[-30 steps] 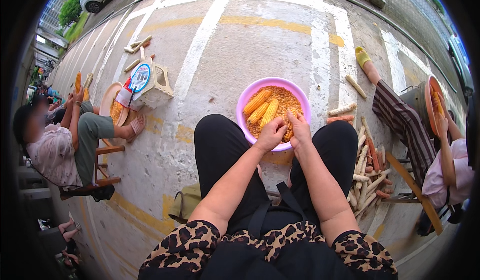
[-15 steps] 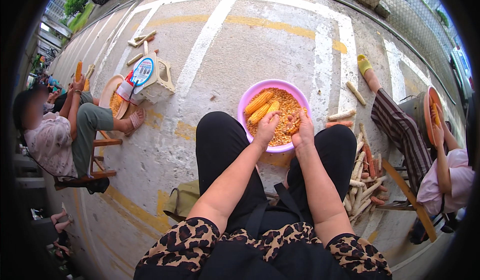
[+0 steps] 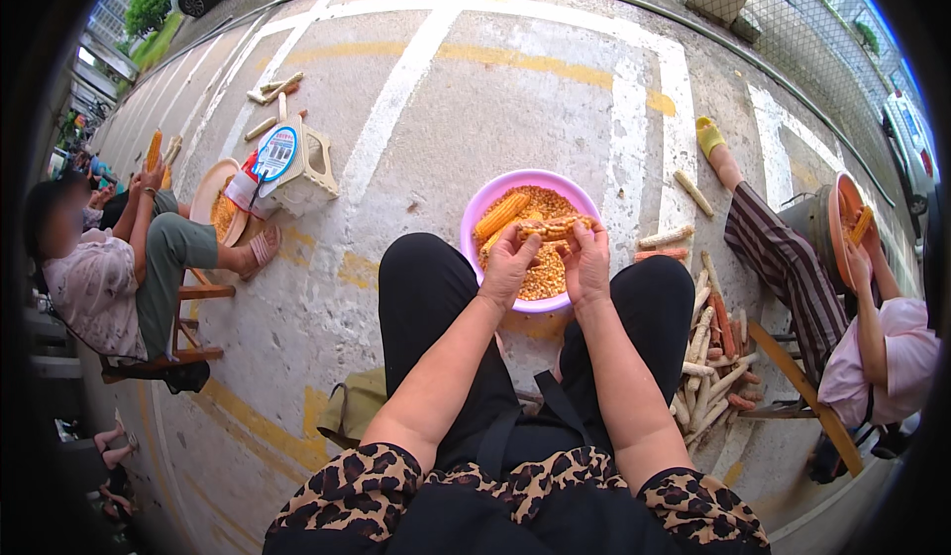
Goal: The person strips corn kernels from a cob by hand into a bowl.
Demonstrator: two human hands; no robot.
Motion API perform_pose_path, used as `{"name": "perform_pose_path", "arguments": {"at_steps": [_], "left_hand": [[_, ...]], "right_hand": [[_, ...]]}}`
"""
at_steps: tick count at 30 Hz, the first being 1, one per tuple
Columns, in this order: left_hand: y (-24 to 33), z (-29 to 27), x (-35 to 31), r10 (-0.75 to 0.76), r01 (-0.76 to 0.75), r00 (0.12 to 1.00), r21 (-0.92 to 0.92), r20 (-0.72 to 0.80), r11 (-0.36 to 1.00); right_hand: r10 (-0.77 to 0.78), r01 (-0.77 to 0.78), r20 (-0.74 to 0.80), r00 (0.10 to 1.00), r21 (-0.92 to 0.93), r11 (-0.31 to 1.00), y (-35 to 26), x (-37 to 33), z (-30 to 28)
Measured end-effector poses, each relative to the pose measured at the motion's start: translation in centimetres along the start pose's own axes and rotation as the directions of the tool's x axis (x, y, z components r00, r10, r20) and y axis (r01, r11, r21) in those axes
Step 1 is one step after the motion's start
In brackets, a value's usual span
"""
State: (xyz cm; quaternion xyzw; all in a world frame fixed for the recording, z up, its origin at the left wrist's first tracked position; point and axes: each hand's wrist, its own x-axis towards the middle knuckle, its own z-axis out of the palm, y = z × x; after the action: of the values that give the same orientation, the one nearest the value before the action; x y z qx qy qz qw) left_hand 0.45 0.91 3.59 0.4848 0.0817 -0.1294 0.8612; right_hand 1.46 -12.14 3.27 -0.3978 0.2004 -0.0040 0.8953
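Observation:
Both of my hands grip a partly shelled corn cob held crosswise over a pink basin. My left hand has its fingers closed around the cob's left end, and my right hand pinches the right end with fingers and thumb. Bare rows show among the kernels left on the cob. Loose yellow kernels cover the basin's bottom. A full ear of corn lies on them at the left, with another partly hidden behind my left hand. The basin stands between my knees.
Stripped cobs are heaped beside my right knee. Left of me, a person holds an ear near a tray of kernels; a beige stool stands close by. To my right, another person works over an orange basin.
My hands have drawn together and lifted the cob, turning it crosswise over the basin. The left hand, earlier near the ears, now grips the cob too. The view has shifted slightly.

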Motion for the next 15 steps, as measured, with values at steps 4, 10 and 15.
{"name": "perform_pose_path", "arguments": {"at_steps": [4, 10, 15], "left_hand": [[0.7, -0.5, 0.4, -0.014, -0.002, 0.998, -0.249, -0.064, 0.969], [0.8, -1.8, 1.0, 0.053, -0.089, 0.988, -0.258, -0.144, 0.962], [0.3, -0.7, 0.9, -0.086, 0.045, 0.986, -0.273, -0.141, 0.961]], "right_hand": [[0.049, -0.045, 0.016, 0.999, -0.185, 0.982, 0.6, -1.5, 1.0], [0.193, -0.030, 0.218, 0.957, -0.586, 0.810, 1.0, -4.0, 2.1], [-0.092, 0.274, 0.297, 0.950, -0.660, 0.700, 1.8, -3.7, 2.2]]}}
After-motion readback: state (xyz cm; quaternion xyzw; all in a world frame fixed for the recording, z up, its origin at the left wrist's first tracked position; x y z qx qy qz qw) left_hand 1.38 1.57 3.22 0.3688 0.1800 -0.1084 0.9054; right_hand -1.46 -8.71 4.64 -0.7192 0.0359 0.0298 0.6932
